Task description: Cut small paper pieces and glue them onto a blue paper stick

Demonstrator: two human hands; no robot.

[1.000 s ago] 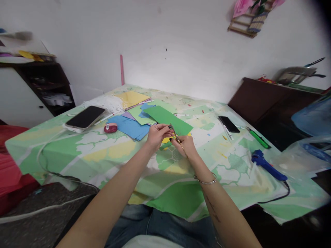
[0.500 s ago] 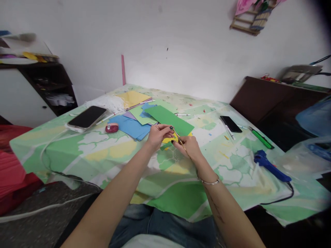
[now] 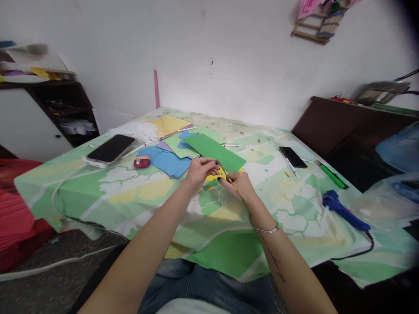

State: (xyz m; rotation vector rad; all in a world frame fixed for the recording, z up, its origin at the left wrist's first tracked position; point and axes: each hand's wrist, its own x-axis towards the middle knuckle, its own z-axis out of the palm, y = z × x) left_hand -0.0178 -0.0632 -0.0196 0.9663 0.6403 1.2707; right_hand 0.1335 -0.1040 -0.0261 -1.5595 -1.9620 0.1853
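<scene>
My right hand point(image 3: 241, 185) is closed round a pair of slim gold-coloured scissors point(image 3: 229, 178). Their blades point up and left, reaching the fingertips of my left hand point(image 3: 200, 172). That left hand is pinched, thumb against fingers; whatever it holds is too small to make out. Below and behind both hands lie yellow paper scraps point(image 3: 212, 177) and a dark green sheet of paper point(image 3: 218, 150). Blue paper sheets point(image 3: 165, 162) are spread just left of my left hand.
A phone on a white stand point(image 3: 109, 149) and a dark red yarn ball point(image 3: 142, 162) lie left. Yellow paper point(image 3: 170, 125) sits at the back. On the right are a black phone point(image 3: 292, 157), a green cutter point(image 3: 331, 174) and a blue glue gun point(image 3: 345, 211) with its cord.
The scissors have tilted slightly and their blades look closer together. Both hands stay almost in the same place.
</scene>
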